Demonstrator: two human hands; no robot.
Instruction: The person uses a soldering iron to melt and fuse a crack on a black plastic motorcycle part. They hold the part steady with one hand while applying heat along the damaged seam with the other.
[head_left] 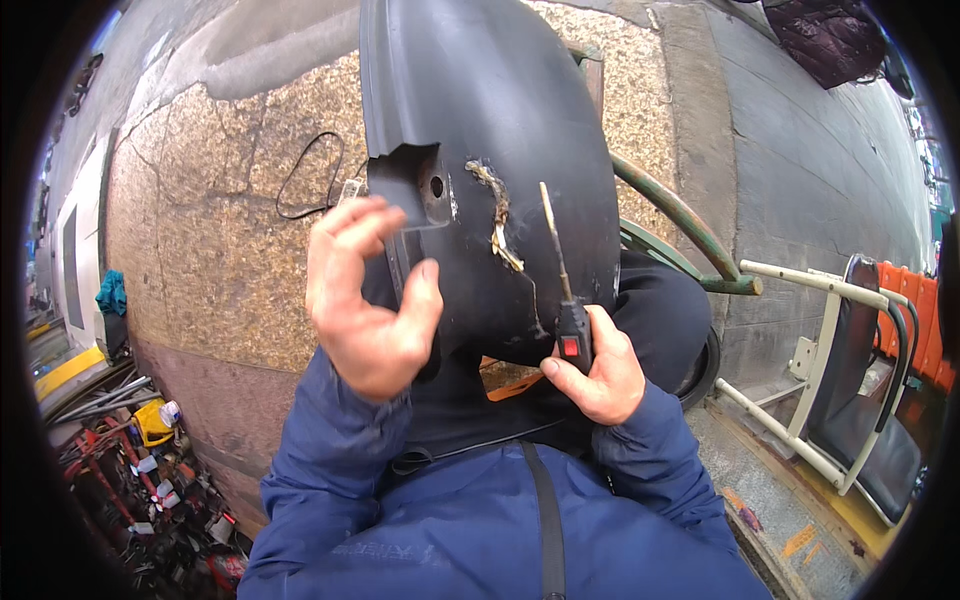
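Left hand (368, 300), fingers loose, steadies the cracked black plastic fender (500, 130); at four o'clock, right hand (598, 372) grips a soldering iron (562, 290) to reach the crack.

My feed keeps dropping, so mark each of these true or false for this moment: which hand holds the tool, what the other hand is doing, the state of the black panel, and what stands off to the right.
1. The right hand holds a soldering iron with a red switch. True.
2. The iron's tip rests inside the round hole in the black plastic panel. False: the tip lies beside the rough yellowish seam, right of the hole.
3. The left hand grips the panel's cut-out edge firmly. False: its fingers are curled and open near that edge, holding nothing.
4. A chair with a pale frame and dark seat stands to the right. True.
5. The person wears a blue jacket. True.
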